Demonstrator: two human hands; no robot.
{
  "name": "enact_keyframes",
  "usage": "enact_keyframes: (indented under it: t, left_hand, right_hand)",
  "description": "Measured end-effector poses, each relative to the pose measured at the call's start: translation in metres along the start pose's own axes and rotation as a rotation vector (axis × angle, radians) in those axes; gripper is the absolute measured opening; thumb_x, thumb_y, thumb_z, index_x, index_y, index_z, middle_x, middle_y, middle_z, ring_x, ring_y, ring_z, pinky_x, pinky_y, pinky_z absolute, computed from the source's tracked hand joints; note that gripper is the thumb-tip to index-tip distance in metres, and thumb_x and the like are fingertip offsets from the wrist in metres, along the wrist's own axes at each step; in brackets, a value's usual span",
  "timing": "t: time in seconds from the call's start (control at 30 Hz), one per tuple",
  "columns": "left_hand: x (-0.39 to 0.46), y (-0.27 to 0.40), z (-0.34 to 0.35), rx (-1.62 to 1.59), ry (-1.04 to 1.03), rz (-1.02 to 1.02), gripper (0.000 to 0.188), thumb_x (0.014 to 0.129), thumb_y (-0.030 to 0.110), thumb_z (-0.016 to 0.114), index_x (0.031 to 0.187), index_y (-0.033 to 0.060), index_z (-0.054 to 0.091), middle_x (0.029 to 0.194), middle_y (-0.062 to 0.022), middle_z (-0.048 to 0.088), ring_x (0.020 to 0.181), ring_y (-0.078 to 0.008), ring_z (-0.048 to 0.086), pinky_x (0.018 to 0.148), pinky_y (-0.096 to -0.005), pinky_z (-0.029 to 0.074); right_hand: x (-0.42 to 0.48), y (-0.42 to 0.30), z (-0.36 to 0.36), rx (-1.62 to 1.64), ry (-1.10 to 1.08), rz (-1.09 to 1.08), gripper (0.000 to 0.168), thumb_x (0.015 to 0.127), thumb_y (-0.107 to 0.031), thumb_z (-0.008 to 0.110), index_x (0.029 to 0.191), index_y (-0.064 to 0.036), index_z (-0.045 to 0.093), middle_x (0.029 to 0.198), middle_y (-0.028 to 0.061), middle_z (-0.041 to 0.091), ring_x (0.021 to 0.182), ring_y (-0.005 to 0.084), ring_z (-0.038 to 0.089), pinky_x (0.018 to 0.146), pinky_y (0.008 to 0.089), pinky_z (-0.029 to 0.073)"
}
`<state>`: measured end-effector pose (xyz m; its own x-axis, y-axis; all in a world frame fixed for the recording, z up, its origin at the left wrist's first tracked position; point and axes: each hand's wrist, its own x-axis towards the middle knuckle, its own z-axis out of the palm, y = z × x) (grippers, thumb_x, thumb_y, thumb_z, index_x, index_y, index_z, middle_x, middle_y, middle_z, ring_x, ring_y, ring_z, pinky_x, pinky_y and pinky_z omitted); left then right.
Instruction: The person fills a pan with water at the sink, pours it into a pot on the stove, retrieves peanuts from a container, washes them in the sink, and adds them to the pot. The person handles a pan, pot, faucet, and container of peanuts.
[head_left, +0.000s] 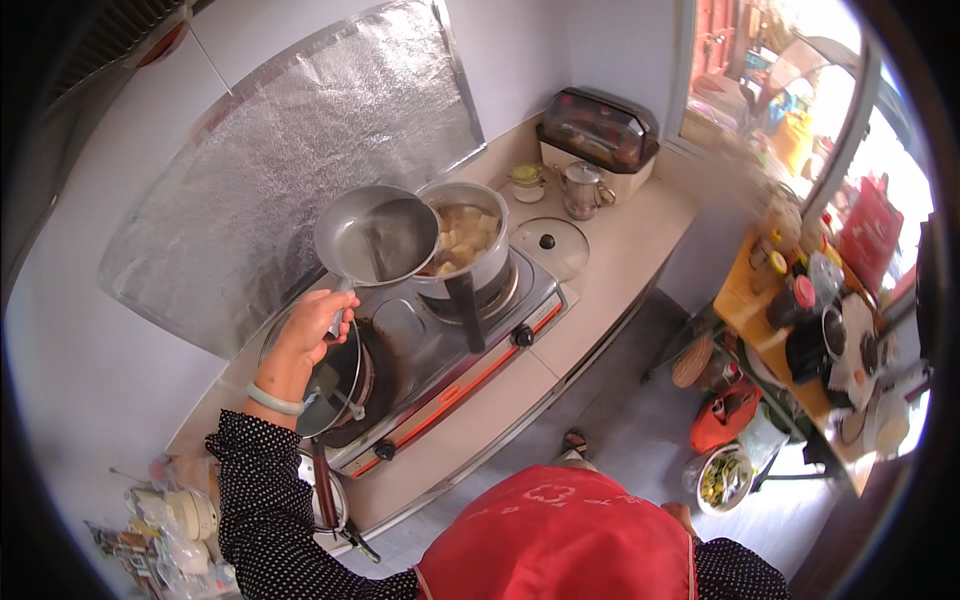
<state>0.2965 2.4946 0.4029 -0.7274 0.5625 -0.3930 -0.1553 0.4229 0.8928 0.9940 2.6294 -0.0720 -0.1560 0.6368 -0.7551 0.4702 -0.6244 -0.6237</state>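
My left hand (319, 322) grips the short handle of a grey metal pan (375, 236), which is tilted beside the rim of a saucepan (491, 262). Pale chunks of food (465, 236) lie in liquid in that saucepan, on the right burner of a two-burner gas stove (442, 360). Under my left wrist, a glass-lidded pan (322, 405) sits over the left burner. My right hand (679, 516) hangs low beside the red apron (555, 532), mostly hidden by it; its fingers cannot be made out.
A glass lid (551, 244), a metal teapot (585, 191), a small jar (527, 184) and a dark-lidded box (598, 139) stand on the counter. At right is a crowded wooden table (739, 300), with a bucket of scraps (724, 480) on the floor. Foil (315, 150) covers the wall.
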Motion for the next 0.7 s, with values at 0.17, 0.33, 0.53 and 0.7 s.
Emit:
enact_keyframes:
  t: [0.17, 0.33, 0.53, 0.7]
  left_hand:
    - [0.040, 0.013, 0.026, 0.149, 0.066, 0.102, 0.019, 0.084, 0.019, 0.060, 0.077, 0.0028, 0.052, 0.065, -0.0034, 0.052, 0.050, -0.0099, 0.047, 0.045, -0.0261, 0.038]
    - [0.051, 0.025, 0.036, 0.292, 0.196, 0.085, 0.022, 0.085, 0.019, 0.059, 0.076, 0.0013, 0.051, 0.063, -0.0039, 0.052, 0.049, -0.0098, 0.048, 0.043, -0.0254, 0.039]
    - [0.054, 0.030, 0.048, 0.449, 0.302, 0.082, 0.022, 0.084, 0.019, 0.060, 0.080, -0.0011, 0.052, 0.063, -0.0071, 0.054, 0.051, -0.0145, 0.053, 0.047, -0.0293, 0.043]
    - [0.056, 0.016, 0.048, 0.898, 0.442, 0.279, 0.023, 0.082, 0.019, 0.062, 0.088, -0.0014, 0.054, 0.068, -0.0197, 0.059, 0.061, -0.0330, 0.058, 0.056, -0.0392, 0.047]
  right_hand:
    - [0.013, -0.170, -0.014, 0.004, 0.039, 0.047, 0.013, 0.087, -0.018, 0.055, 0.083, -0.006, 0.055, 0.063, 0.0056, 0.056, 0.052, 0.0181, 0.054, 0.047, 0.0307, 0.045]
    - [0.062, -0.209, -0.019, -0.016, 0.014, 0.035, 0.012, 0.089, -0.015, 0.053, 0.086, -0.004, 0.057, 0.066, 0.0080, 0.059, 0.050, 0.0182, 0.055, 0.044, 0.0331, 0.047]
    - [0.079, -0.201, -0.007, -0.223, -0.108, 0.116, 0.017, 0.088, -0.015, 0.055, 0.095, 0.000, 0.059, 0.069, 0.0106, 0.062, 0.052, 0.0204, 0.058, 0.046, 0.0353, 0.050]
    - [0.067, -0.231, 0.009, -0.387, -0.172, 0.081, 0.017, 0.088, -0.015, 0.054, 0.095, -0.001, 0.059, 0.069, 0.0107, 0.062, 0.052, 0.0199, 0.058, 0.047, 0.0347, 0.050]
